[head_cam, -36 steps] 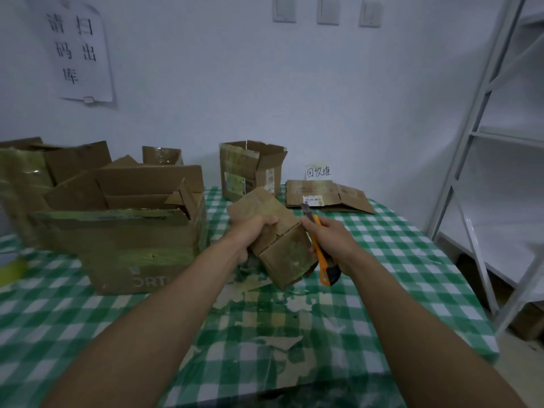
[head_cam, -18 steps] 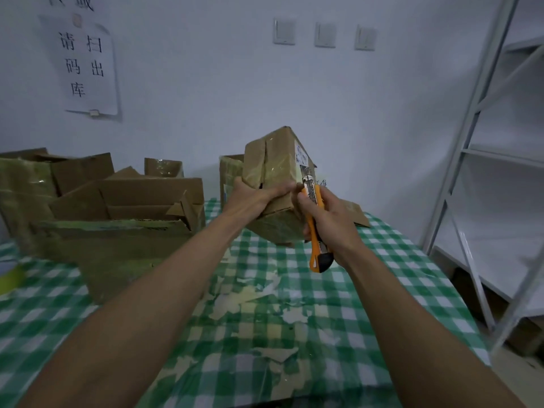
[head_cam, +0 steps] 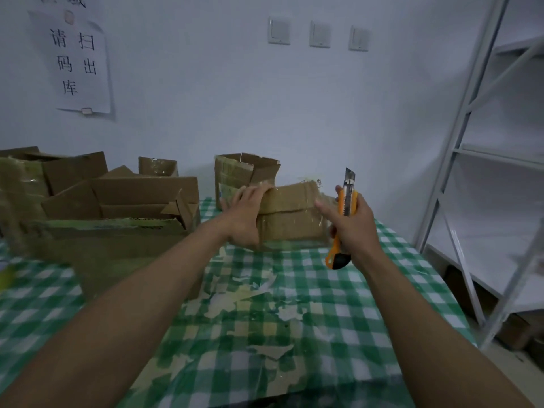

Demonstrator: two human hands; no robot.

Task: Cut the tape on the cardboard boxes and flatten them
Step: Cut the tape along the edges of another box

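A small taped cardboard box (head_cam: 290, 219) stands on the green checked table (head_cam: 309, 304) in the middle. My left hand (head_cam: 245, 214) grips its left end, fingers over the top edge and thumb low on the near face. My right hand (head_cam: 351, 223) holds an orange utility knife (head_cam: 343, 219) upright just right of the box, with the blade out and pointing up, away from the cardboard. The index finger of that hand reaches toward the box's right end.
A large open box (head_cam: 117, 231) and more open boxes (head_cam: 59, 175) fill the table's left side. Another open box (head_cam: 244, 175) stands behind the small one. Torn tape scraps (head_cam: 247, 293) litter the cloth. A white metal shelf rack (head_cam: 482, 172) stands at the right.
The small box, held up in the air half a second ago, has come down onto the table. My right hand has drawn away from it and turned the knife upright.
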